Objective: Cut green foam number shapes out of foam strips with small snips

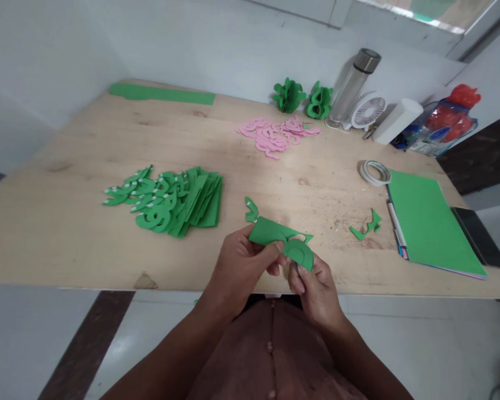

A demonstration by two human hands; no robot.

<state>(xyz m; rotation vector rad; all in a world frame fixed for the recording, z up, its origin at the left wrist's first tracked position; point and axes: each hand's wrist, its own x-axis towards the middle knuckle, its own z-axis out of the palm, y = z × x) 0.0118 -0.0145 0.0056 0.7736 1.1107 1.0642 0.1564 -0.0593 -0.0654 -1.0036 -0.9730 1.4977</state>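
My left hand (244,265) pinches a green craft-paper piece (267,230) near the table's front edge. The piece has a partly cut, rounded shape at its right end, with a notch above the curve. My right hand (316,283) is closed just below that curve. A thin dark part, seemingly of scissors (296,268), shows between its fingers; the rest is hidden by the hand and paper. Just beyond my left hand lies a small green cut-out (251,210) with a white patch. Green scraps (367,224) rest to the right.
Left are green cut-outs (156,194) with white patches and stacked green pieces (206,200). Pink cut-outs (270,136) lie further back, before two green paper ornaments (289,95). A bottle (352,89), fan (369,110), tape rolls (375,173) and green sheets (435,222) occupy the right.
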